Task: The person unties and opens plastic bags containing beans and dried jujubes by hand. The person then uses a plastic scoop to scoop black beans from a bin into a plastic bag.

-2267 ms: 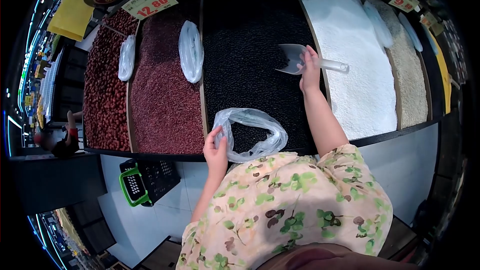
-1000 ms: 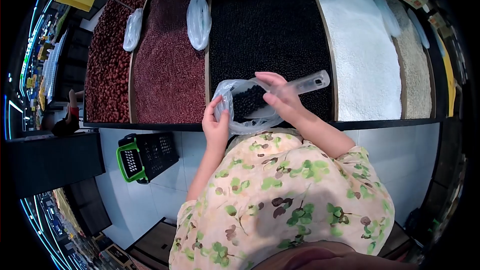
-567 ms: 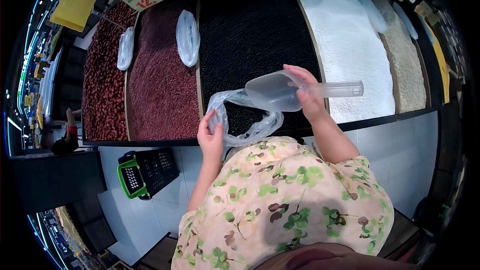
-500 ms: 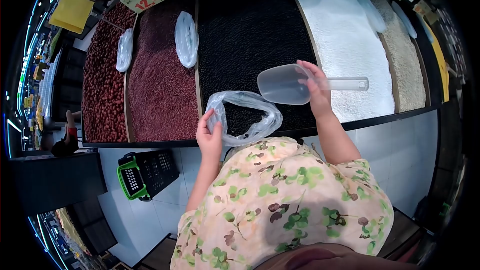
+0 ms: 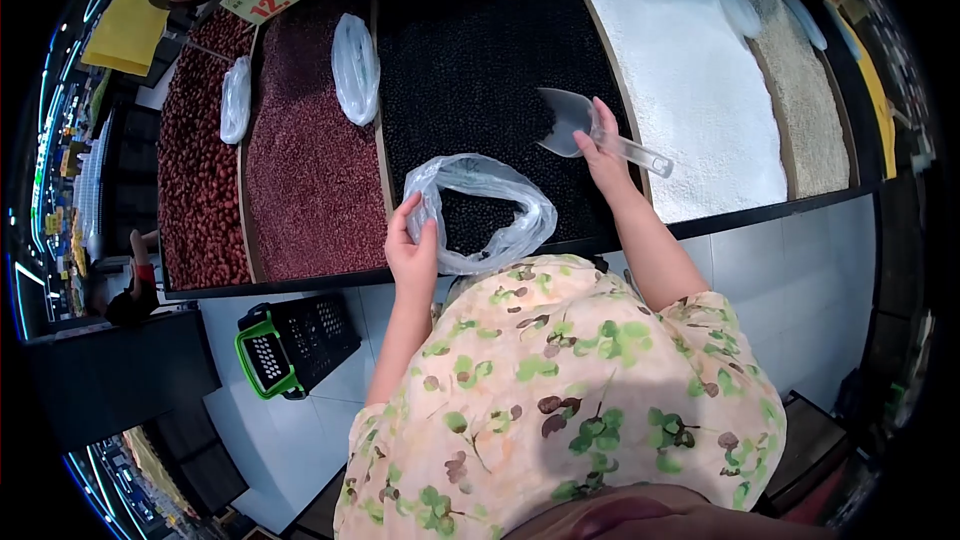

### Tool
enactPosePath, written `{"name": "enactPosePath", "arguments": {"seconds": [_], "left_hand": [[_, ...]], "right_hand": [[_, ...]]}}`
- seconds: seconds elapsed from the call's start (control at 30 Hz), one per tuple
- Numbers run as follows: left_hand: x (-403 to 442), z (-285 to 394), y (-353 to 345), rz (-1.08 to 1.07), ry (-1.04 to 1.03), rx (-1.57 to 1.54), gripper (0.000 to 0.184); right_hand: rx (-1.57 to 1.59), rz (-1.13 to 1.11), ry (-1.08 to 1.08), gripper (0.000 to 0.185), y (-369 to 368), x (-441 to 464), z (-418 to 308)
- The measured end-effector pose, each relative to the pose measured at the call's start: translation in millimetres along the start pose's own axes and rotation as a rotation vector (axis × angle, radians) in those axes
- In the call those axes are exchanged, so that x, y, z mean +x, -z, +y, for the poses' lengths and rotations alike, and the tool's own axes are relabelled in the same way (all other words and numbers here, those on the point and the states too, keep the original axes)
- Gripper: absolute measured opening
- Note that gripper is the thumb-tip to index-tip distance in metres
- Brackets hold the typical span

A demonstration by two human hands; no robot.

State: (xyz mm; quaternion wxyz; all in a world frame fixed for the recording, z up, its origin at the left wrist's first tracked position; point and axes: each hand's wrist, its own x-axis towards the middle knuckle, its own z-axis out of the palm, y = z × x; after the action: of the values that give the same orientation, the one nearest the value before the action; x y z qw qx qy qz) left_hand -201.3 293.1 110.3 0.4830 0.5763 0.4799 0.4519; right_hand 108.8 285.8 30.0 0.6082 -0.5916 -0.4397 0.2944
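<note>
My left hand (image 5: 412,248) pinches the left rim of a clear plastic bag (image 5: 536,222), whose mouth gapes upward at the front of the black beans (image 5: 470,60). Dark beans show through the bag's opening; whether any lie inside it I cannot tell. In my right hand (image 5: 604,158) is a clear plastic scoop (image 5: 568,112), gripped where the bowl meets the handle. Its bowl points left and tilts down, with its front edge in or against the black beans. The scoop is above and to the right of the bag, apart from it.
Reddish small beans (image 5: 310,190) and red dates (image 5: 200,200) fill the left compartments; white grain (image 5: 700,90) and beige grain (image 5: 800,90) lie to the right. Bundled plastic bags (image 5: 356,70) rest on the goods. A black and green basket (image 5: 310,340) stands on the floor. Another person (image 5: 135,285) is far left.
The scoop has moved from level above the beans to tilted down at them, its handle now slanting lower right. My left hand still holds the bag. The whole view has shifted slightly.
</note>
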Motion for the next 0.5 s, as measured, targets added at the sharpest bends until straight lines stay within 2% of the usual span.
{"name": "enactPosePath", "arguments": {"seconds": [0.2,0.33,0.47,0.5], "left_hand": [[-3,-10,16,0.046,-0.040,0.068,0.039],[-7,-12,26,0.067,-0.025,0.029,0.041],[-7,-4,28,0.053,-0.003,-0.012,0.042],[-6,-2,29,0.052,-0.009,-0.005,0.042]], "right_hand": [[0.245,0.004,-0.197,0.073,0,-15,-16],[0.278,0.097,-0.178,0.076,6,-33,0],[0.258,0.177,-0.200,0.055,19,-45,12],[0.175,0.242,-0.197,0.032,16,-50,-3]]}}
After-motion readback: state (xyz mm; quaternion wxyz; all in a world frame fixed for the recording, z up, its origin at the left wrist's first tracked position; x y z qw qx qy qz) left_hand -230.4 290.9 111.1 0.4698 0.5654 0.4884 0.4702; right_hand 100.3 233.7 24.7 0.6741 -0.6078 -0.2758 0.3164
